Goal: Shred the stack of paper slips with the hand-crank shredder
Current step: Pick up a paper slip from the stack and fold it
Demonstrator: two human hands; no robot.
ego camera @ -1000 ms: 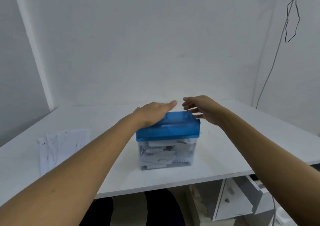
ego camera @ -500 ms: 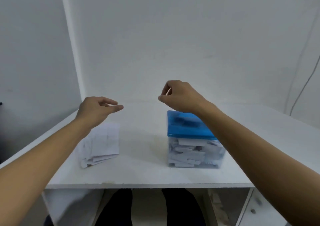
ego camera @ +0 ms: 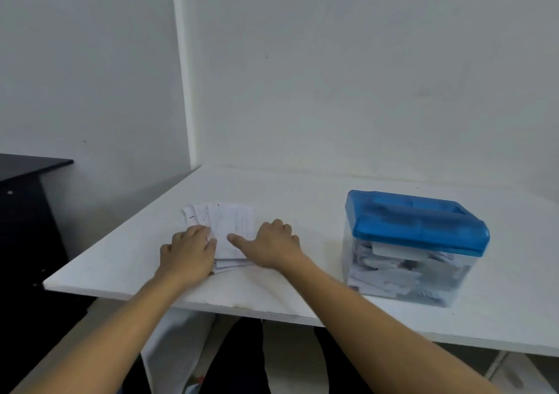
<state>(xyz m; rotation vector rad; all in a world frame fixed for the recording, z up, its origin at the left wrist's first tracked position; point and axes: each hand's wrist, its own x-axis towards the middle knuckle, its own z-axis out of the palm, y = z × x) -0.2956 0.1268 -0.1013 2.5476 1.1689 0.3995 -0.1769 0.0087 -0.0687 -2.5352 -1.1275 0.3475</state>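
Guessing we're squaring the stack (ego camera: 233, 227) for the shredder (ego camera: 414, 242) at 3 o'clock: left hand (ego camera: 187, 254) fingers flat together, right hand (ego camera: 272, 248) curled round its edge.

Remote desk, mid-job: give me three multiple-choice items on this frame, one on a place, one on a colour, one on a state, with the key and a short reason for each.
1. Where does the stack of paper slips lie relative to the shredder?
A. On top of it.
B. On the table, to its left.
C. Inside it.

2. What colour is the shredder's lid?
A. Red.
B. Black.
C. Blue.

3. What state is the clear bin in?
A. Holding paper shreds.
B. Empty.
C. Tipped on its side.

Key:
1 B: the slips lie flat on the table, left of the shredder and apart from it, with the left hand and right hand resting on them.
2 C: the lid is translucent blue.
3 A: white shreds show through the clear wall, and the bin stands upright.
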